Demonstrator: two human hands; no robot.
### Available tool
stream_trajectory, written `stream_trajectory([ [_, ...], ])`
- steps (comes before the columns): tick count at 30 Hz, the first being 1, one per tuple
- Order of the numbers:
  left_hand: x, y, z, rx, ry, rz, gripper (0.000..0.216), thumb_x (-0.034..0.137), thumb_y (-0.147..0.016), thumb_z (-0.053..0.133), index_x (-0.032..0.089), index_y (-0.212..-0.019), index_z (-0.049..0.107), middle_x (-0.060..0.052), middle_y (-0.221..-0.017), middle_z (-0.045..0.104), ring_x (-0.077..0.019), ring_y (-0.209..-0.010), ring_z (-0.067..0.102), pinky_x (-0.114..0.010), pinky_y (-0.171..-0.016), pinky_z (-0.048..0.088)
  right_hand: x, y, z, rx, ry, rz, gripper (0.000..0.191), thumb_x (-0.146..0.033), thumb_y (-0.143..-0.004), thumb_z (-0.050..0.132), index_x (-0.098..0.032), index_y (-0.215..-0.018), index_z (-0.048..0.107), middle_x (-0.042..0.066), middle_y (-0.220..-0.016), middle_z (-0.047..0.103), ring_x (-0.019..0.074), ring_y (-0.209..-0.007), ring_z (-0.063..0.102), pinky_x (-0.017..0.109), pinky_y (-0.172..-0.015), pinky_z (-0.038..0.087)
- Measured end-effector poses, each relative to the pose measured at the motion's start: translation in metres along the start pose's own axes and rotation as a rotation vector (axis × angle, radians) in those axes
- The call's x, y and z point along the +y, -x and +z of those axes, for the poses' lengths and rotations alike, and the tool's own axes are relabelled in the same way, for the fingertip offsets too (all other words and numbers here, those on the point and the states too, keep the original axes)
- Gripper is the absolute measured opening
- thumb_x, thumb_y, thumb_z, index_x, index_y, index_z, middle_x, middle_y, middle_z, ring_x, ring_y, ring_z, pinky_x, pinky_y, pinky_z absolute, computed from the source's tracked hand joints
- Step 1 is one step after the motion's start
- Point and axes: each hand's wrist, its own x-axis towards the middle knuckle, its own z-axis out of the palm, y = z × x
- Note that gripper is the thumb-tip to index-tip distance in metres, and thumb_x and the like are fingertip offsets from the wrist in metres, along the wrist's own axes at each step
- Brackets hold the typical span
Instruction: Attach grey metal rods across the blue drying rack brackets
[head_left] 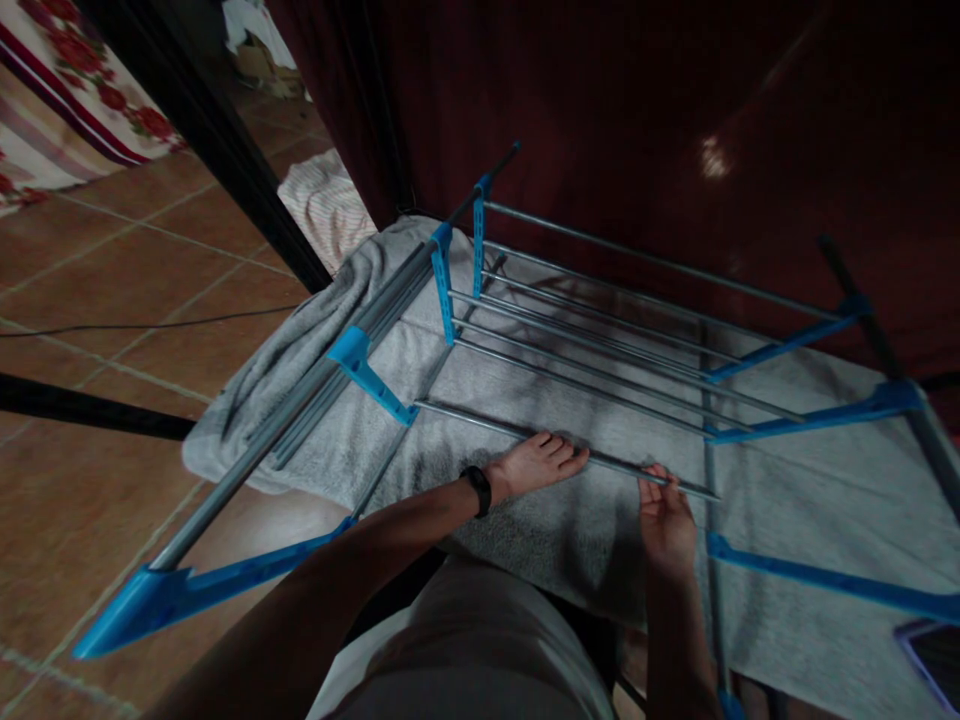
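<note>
A grey towel lies spread over the lower rails of a drying rack with steel rods and blue plastic brackets. My left hand, with a black band on the wrist, lies flat on the towel with its fingers stretched out against the nearest rod. My right hand rests on the towel just right of it, fingers curled up to the same rod. Neither hand holds anything.
A blue rack arm juts out low at the left over the brown tiled floor. A striped cloth lies by a black post. A dark red curtain hangs behind the rack. A phone's corner shows at lower right.
</note>
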Motion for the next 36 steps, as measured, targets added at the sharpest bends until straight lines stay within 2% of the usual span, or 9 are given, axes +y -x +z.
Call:
stream_trajectory([
  [5,0.001,0.001,0.001,-0.002,0.006,-0.021,0.057,0.007,-0.105,0.06,0.024,-0.159,0.058,-0.013,-0.139,0.075,-0.0235,-0.124,0.071,-0.039,-0.105,0.051,-0.002,0.004,0.004,0.01,-0.022,0.017,0.011,-0.026,-0.09,0.085,-0.025,-0.097,0.077,0.002,-0.117,0.085,0.0154,-0.115,0.079,0.042,-0.129,0.052],
  [12,0.0,0.002,0.007,-0.023,0.059,-0.11,0.059,0.006,-0.105,0.058,0.022,-0.162,0.057,-0.013,-0.137,0.076,-0.0242,-0.126,0.07,-0.04,-0.11,0.051,-0.001,0.006,0.013,0.045,-0.049,0.01,0.011,-0.027,-0.09,0.086,-0.025,-0.096,0.077,0.003,-0.106,0.085,0.017,-0.109,0.081,0.044,-0.121,0.059],
  [17,-0.008,0.007,0.019,0.023,0.06,-0.219,0.059,-0.001,-0.102,0.051,0.021,-0.156,0.063,-0.011,-0.134,0.078,-0.0252,-0.125,0.071,-0.041,-0.112,0.05,0.0,0.011,0.024,0.041,-0.071,0.0,0.013,-0.032,-0.092,0.085,-0.026,-0.094,0.074,0.002,-0.104,0.085,0.0162,-0.107,0.081,0.04,-0.114,0.061],
  [23,-0.02,0.008,0.03,0.116,0.111,-0.228,0.048,0.0,-0.1,0.052,0.019,-0.139,0.073,-0.012,-0.12,0.079,-0.0278,-0.114,0.072,-0.042,-0.107,0.052,0.005,0.008,0.03,0.077,-0.086,-0.036,0.011,-0.033,-0.093,0.082,-0.028,-0.096,0.073,0.001,-0.102,0.085,0.0178,-0.105,0.081,0.039,-0.107,0.064],
  [32,-0.024,0.009,0.04,0.198,0.158,-0.256,0.054,-0.002,-0.098,0.046,0.018,-0.139,0.074,-0.014,-0.12,0.079,-0.0293,-0.112,0.072,-0.045,-0.106,0.054,0.006,0.008,0.036,0.101,-0.113,-0.01,0.014,-0.036,-0.097,0.075,-0.025,-0.104,0.073,0.006,-0.104,0.084,0.0206,-0.104,0.081,0.043,-0.109,0.063],
  [36,-0.025,0.008,0.04,0.206,0.172,-0.256,0.054,-0.001,-0.096,0.044,0.018,-0.136,0.074,-0.014,-0.117,0.08,-0.0295,-0.11,0.073,-0.045,-0.105,0.056,0.005,0.009,0.039,0.098,-0.131,-0.015,0.012,-0.033,-0.094,0.077,-0.026,-0.102,0.072,0.004,-0.103,0.084,0.0188,-0.102,0.081,0.039,-0.105,0.065],
])
